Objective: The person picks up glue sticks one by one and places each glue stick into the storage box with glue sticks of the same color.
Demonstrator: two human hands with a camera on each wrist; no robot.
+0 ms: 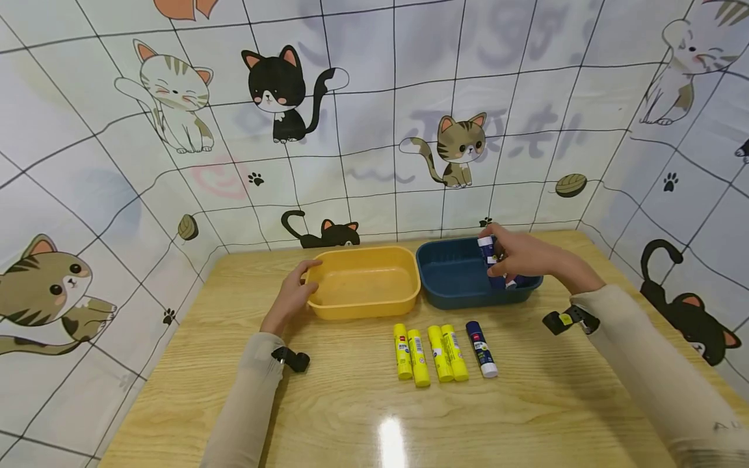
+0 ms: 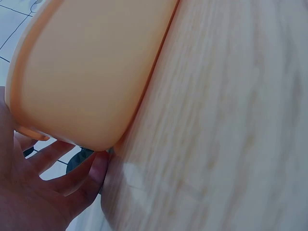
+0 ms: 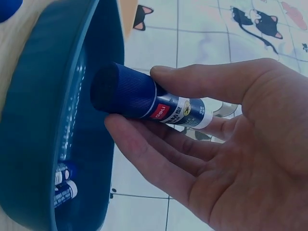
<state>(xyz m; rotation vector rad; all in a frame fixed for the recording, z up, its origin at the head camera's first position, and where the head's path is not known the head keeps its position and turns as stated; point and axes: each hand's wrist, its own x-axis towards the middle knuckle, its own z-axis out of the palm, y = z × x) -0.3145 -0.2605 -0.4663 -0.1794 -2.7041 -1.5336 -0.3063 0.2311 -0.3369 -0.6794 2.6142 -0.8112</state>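
Observation:
Above the right part of the blue tray, my right hand pinches a navy glue stick between thumb and fingers. It is tilted, with its blue cap showing in the right wrist view. More navy glue sticks lie inside that tray. My left hand holds the left end of the yellow tray, its thumb and fingers at the rim; the left wrist view shows fingers bent along the tray's end wall.
Several yellow glue sticks lie in front of the trays, with one navy glue stick to their right. The two trays stand side by side at the back of the wooden table. A cat-patterned sheet rises behind.

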